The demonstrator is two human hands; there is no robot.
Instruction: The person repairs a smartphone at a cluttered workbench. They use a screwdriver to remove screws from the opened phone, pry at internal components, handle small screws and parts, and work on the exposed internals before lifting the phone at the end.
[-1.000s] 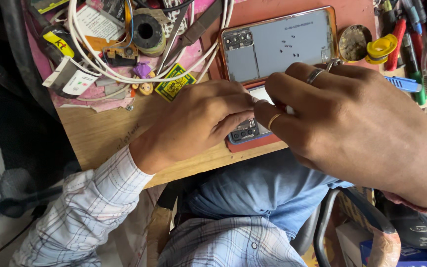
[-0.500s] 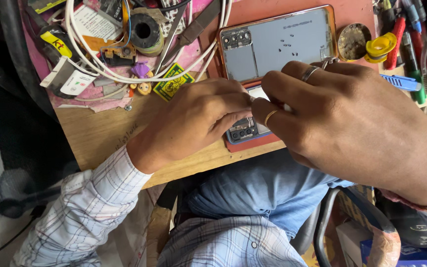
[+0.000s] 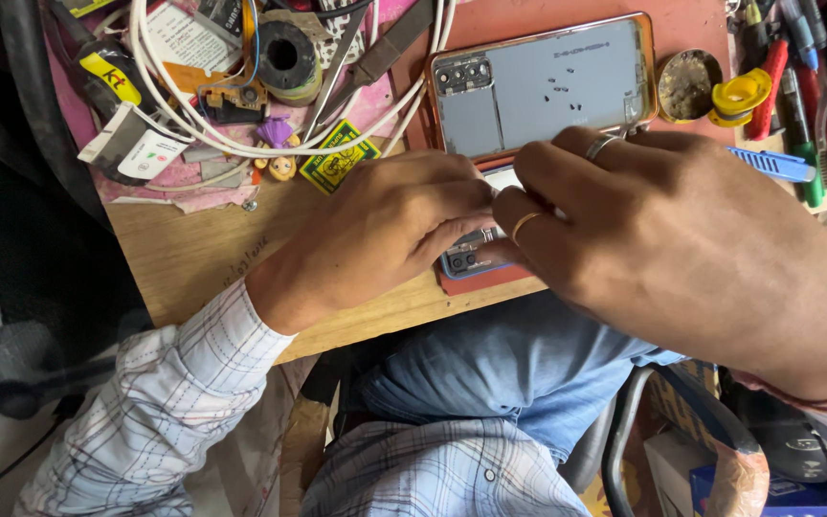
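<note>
Nearest the wooden bench (image 3: 193, 258) edge, both hands close over a small phone (image 3: 471, 257) lying on a reddish mat (image 3: 490, 280). The left hand (image 3: 385, 225) curls around its left end, the right hand (image 3: 662, 249), ringed, pinches it from the right; the phone sits directly beneath both, its long axis running left-right, about equally near each. Beyond the phone lies a glossy grey back cover (image 3: 538, 86) with an orange rim. Farther left of the phone, white cables (image 3: 193, 134) tangle around a dark tape roll (image 3: 284, 53).
</note>
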